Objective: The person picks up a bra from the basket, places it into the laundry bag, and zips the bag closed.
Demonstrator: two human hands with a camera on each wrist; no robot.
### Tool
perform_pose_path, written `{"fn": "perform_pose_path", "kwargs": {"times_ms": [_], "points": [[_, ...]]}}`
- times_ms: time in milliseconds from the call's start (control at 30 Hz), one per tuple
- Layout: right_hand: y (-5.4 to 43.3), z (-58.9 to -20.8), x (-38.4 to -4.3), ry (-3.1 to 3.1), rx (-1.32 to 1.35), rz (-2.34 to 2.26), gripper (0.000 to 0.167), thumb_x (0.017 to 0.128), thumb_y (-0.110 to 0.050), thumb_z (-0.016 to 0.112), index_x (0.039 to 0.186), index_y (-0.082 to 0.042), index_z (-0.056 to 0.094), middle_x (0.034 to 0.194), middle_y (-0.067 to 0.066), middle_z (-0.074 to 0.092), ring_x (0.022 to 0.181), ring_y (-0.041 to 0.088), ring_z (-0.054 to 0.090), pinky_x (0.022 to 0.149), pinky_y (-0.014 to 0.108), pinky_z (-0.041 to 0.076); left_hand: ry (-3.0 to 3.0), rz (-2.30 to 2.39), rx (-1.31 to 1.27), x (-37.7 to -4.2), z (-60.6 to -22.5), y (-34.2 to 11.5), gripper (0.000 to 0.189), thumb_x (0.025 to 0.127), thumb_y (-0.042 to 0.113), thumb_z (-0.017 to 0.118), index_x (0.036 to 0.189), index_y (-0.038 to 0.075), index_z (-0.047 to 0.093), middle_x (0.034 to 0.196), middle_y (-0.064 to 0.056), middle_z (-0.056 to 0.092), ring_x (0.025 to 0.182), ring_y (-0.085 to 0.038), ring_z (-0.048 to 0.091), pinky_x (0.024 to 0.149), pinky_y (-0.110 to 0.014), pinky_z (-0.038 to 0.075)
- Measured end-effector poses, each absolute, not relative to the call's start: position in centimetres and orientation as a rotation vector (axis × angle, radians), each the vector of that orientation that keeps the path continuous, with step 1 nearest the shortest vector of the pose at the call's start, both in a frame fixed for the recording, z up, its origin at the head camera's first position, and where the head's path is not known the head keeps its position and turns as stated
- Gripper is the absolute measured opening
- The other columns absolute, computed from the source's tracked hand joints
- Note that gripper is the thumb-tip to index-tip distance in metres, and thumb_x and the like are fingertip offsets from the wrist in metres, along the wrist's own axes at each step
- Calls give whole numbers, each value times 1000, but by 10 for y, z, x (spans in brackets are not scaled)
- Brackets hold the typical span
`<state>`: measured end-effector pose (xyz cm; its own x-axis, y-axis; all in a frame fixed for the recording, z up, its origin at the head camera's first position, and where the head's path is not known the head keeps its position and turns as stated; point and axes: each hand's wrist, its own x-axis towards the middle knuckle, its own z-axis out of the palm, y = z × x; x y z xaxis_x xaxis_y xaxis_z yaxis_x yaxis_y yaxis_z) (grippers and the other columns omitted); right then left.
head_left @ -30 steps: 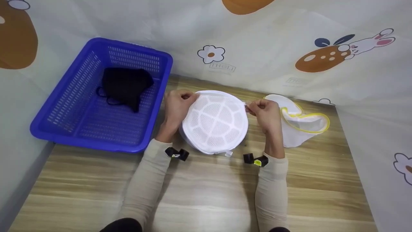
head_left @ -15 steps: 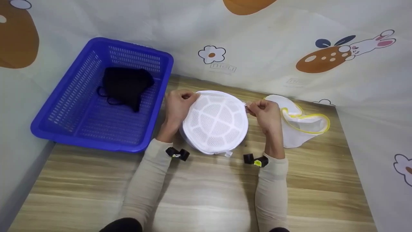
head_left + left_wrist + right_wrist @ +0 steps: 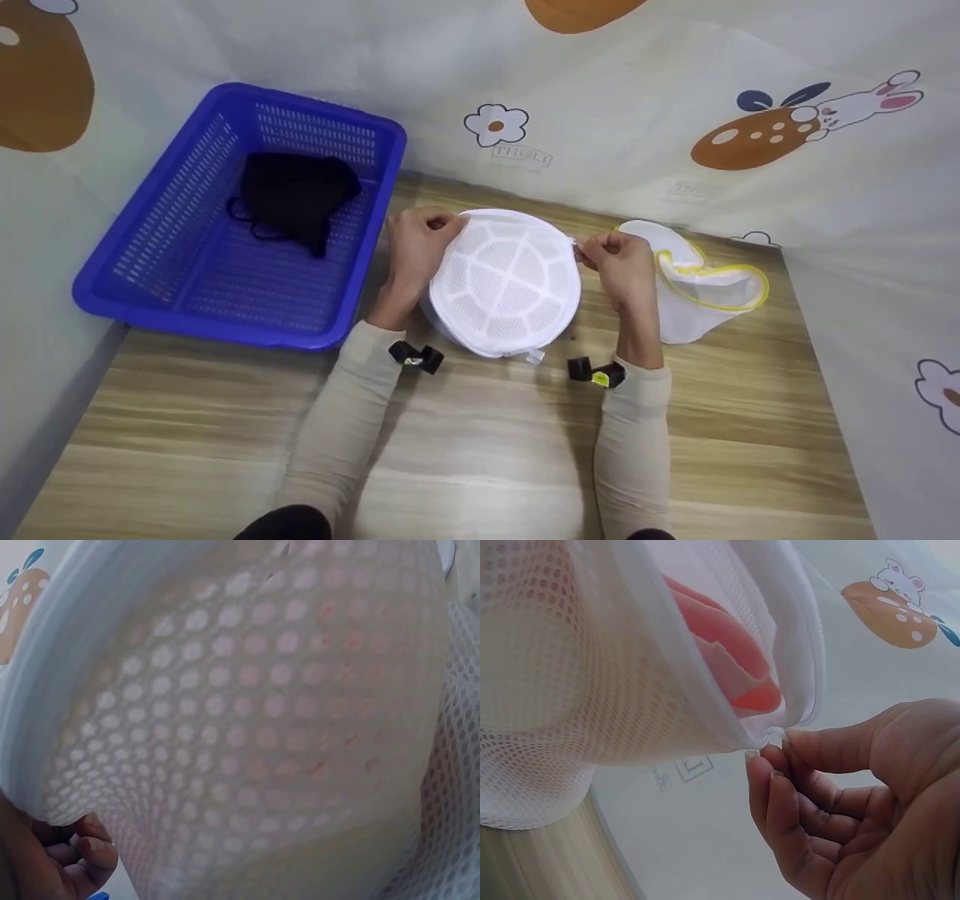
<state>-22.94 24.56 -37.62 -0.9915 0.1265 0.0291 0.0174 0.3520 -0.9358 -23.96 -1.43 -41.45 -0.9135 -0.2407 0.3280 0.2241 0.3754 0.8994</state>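
A round white mesh laundry bag point(image 3: 506, 285) sits on the wooden table between both hands. My left hand point(image 3: 416, 247) pinches the bag's upper left rim. In the left wrist view its fingers point(image 3: 94, 859) are curled at the edge of the mesh. Over at the bag's upper right, my right hand point(image 3: 626, 274) pinches the zipper pull point(image 3: 775, 735) between thumb and forefinger. The right wrist view shows the zipper partly undone, with a folded pink item point(image 3: 731, 664) inside the gap. Its kind cannot be told.
A blue plastic basket point(image 3: 225, 339) stands at the left, holding a black cloth item point(image 3: 292, 196) with thin loops. Right of the right hand lies a limp white bag point(image 3: 690, 319) with yellow edging. A printed sheet point(image 3: 600, 90) rises behind the table point(image 3: 465, 442).
Both hands keep their grip on the bag and its zipper pull almost without moving. The head view has shifted very slightly.
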Motion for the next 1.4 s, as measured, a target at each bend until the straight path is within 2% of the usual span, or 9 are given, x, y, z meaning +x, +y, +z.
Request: {"fn": "perform_pose_path", "kwargs": {"times_ms": [300, 667, 1000, 1233, 1400], "points": [[247, -373, -230, -2519, -178, 1692, 16, 90, -6, 64, 86, 10, 64, 77, 11, 67, 70, 15, 67, 70, 25, 54, -2229, -1564, 14, -241, -411, -11, 12, 79, 17, 76, 72, 8, 76, 64, 1, 66, 60, -10, 56, 58, -25, 42], [245, -369, -230, -2531, -160, 1696, 15, 91, -3, 60, 87, 11, 64, 81, 15, 66, 74, 20, 68, 71, 27, 54, -2198, -1567, 29, -240, -409, -12, 10, 77, 16, 76, 73, 7, 77, 64, 0, 66, 59, -10, 56, 57, -24, 41], [245, -371, -228, -2513, -142, 1752, 17, 91, -3, 61, 86, 13, 63, 81, 17, 66, 73, 21, 68, 76, 34, 54, -2211, -1575, 85, -239, -413, -13, 13, 78, 19, 77, 72, 8, 76, 64, 1, 66, 59, -10, 56, 57, -25, 40], [245, -370, -226, -2520, -138, 1769, 20, 91, -5, 63, 86, 15, 62, 84, 21, 66, 70, 16, 67, 75, 31, 54, -2209, -1599, 108, -239, -414, -13, 13, 78, 20, 76, 73, 8, 76, 66, 0, 67, 60, -10, 57, 56, -25, 42], [244, -371, -225, -2525, -148, 1761, 20, 91, -4, 62, 87, 15, 63, 81, 18, 66, 69, 16, 67, 75, 33, 54, -2213, -1573, 117, -239, -415, -14, 13, 78, 20, 76, 73, 8, 77, 67, 0, 68, 60, -11, 59, 57, -26, 43]]}}
